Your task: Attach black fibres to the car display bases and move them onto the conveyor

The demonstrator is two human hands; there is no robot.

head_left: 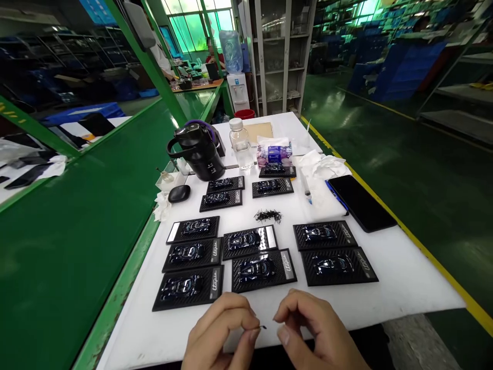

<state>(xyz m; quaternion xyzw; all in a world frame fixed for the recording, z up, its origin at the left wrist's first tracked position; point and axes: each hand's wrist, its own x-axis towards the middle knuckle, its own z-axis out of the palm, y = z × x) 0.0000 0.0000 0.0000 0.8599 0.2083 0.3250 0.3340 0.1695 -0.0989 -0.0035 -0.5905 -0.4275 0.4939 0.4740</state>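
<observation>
1. At the white table's [385, 288] near edge, your left hand [221, 334] pinches a tiny black piece [263, 327] between thumb and forefinger, other fingers curled.
2. Your right hand [319, 334] hovers just beside it, fingertips [284, 335] nearly closed, holding nothing visible.
3. Both hands sit below the nearest black plaque [264, 270].

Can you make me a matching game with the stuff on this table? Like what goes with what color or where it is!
Things:
1. clear bottle
2. black phone
3. pile of tiny black pieces
4. left hand

Clues:
A. lies flat near the table's right edge
B. sits in the middle between the car plaques
C. has a white cap, stands upright at the back
D. pinches one tiny dark piece at the near edge

Pairs: 1-C, 2-A, 3-B, 4-D
</observation>
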